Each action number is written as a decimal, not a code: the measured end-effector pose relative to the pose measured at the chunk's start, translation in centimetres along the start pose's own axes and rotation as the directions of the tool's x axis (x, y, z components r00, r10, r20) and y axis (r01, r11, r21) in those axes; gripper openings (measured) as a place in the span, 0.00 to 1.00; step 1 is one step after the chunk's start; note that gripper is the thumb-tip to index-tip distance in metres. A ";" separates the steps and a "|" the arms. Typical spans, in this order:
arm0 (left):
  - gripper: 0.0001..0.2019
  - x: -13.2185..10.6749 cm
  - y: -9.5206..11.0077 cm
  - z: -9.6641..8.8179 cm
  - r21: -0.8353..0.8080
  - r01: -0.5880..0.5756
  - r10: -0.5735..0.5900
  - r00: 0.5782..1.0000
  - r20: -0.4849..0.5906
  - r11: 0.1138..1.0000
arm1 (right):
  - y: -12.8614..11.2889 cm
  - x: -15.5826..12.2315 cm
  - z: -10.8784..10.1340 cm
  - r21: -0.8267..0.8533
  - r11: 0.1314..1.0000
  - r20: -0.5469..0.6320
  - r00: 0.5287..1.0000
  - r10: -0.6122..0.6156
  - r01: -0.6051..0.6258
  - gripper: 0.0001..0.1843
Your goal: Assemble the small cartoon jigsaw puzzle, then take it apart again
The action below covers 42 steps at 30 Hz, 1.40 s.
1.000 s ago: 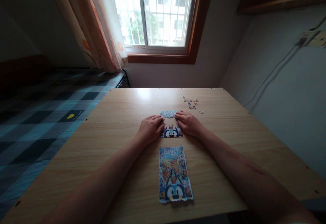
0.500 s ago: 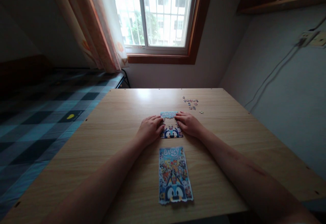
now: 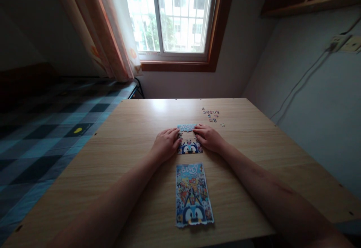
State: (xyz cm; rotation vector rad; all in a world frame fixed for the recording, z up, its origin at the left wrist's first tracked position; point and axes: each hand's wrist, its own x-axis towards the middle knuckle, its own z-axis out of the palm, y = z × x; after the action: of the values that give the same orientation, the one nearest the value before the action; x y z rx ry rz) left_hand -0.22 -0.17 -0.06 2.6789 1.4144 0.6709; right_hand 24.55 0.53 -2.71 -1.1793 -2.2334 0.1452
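A jigsaw puzzle lies flat on the wooden table, its outer parts joined around a gap in the middle where bare wood shows. My left hand rests along its left edge, fingers stretched out and touching it. On the opposite edge lies my right hand, also with extended fingers on the pieces. Both hands cover parts of the puzzle's sides. Nearer to me is a torn-edged paper picture reading "Bluey", with a blue dog's face at the bottom.
Several loose puzzle pieces are scattered beyond my right hand, with a single piece slightly apart. A bed with a checked cover stands left of the table. Beyond the far edge are a window and a curtain.
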 end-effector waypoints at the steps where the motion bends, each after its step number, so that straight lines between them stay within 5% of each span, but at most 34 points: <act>1: 0.20 0.0 0.0 0.0 0.000 0.008 -0.008 1.000 -0.001 1.000 | 0.0 0.0 0.0 0.003 1.000 -0.003 1.000 0.002 -0.002 0.18; 17: 0.24 0.4 -1.5 0.9 -0.059 0.163 -0.167 0.982 -0.089 0.985 | 0.4 0.2 0.1 0.109 0.994 -0.123 0.992 0.029 -0.016 0.25; 26: 0.24 0.5 0.7 0.5 0.157 0.357 -0.367 0.930 0.036 0.921 | 0.5 0.5 0.2 0.146 0.986 -0.120 0.988 0.094 -0.076 0.24; 42: 0.26 1.1 0.7 0.8 0.232 0.386 -0.418 0.902 0.108 0.893 | 0.1 0.4 0.1 0.031 0.990 -0.062 0.989 0.137 -0.135 0.26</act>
State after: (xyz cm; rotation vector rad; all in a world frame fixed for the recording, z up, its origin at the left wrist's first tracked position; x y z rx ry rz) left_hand 1.18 0.45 -0.18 2.3767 2.0024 0.2861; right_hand 24.37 0.91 -2.64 -1.3037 -2.0896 0.1888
